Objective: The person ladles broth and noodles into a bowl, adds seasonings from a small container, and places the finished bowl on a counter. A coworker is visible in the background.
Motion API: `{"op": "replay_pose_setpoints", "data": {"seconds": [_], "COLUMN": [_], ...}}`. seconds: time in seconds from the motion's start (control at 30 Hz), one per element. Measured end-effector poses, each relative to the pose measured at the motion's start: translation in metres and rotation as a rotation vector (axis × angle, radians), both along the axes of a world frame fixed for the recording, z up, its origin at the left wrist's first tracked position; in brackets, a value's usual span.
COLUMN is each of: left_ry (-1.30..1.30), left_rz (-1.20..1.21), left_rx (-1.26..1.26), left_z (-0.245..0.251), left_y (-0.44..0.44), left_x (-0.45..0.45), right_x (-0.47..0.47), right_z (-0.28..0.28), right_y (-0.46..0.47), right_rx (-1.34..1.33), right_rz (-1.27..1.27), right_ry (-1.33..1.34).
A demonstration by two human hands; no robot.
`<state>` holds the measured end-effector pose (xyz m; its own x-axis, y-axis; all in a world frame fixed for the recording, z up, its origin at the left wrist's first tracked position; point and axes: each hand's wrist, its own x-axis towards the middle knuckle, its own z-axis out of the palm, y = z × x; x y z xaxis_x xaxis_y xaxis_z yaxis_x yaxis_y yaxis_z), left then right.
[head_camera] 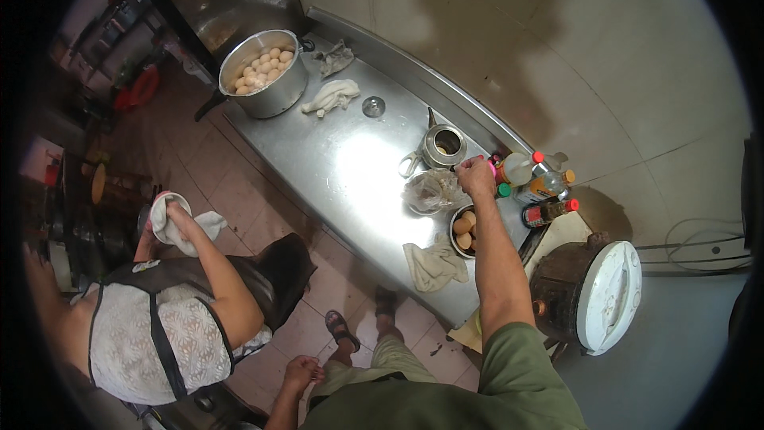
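Observation:
My right hand (477, 177) reaches over the steel counter (334, 149), fingers bent together beside the pink and red caps of bottles. What lies between its fingertips is too small to tell. Just left of it stands an open metal kettle (440, 146) with a spout. A bowl covered by a crumpled clear plastic bag (434, 190) is close below the hand. Beside my forearm sits a bowl with several brown eggs (462, 226). My left hand (301, 375) hangs near my hip over the floor, its fingers curled with nothing visible in them.
A large pot of eggs (271, 92) stands at the counter's far end, near cloths (332, 96) and a small glass lid (373, 107). Bottles (546, 186) line the right side by a white-lidded vessel (609, 298). At left, a person (161, 334) bends, holding a cloth and bowl.

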<state>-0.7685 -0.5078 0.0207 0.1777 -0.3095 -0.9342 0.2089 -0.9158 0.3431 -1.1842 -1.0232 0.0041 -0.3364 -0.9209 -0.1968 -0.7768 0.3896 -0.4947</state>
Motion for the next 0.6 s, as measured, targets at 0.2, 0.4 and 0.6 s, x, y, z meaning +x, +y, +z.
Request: {"op": "replay_pose_setpoints", "data": {"seconds": [0.2,0.4,0.6], "left_ry": [0.002,-0.001,-0.030], "left_rz": [0.001,0.024,0.024], "left_rx": [0.002,0.004,0.005], "left_z": [-0.001,0.001,0.004], "left_y": [-0.007,-0.006,0.002], "left_x": [0.001,0.004,0.004], "right_x": [0.008,0.021,0.024], "right_z": [0.016,0.047,0.024], "right_y": [0.012,0.013,0.005], "right_rx": [0.004,0.216,-0.028], "right_rz": [-0.041,0.054,0.219], "right_ry": [0.104,0.162,0.312]}}
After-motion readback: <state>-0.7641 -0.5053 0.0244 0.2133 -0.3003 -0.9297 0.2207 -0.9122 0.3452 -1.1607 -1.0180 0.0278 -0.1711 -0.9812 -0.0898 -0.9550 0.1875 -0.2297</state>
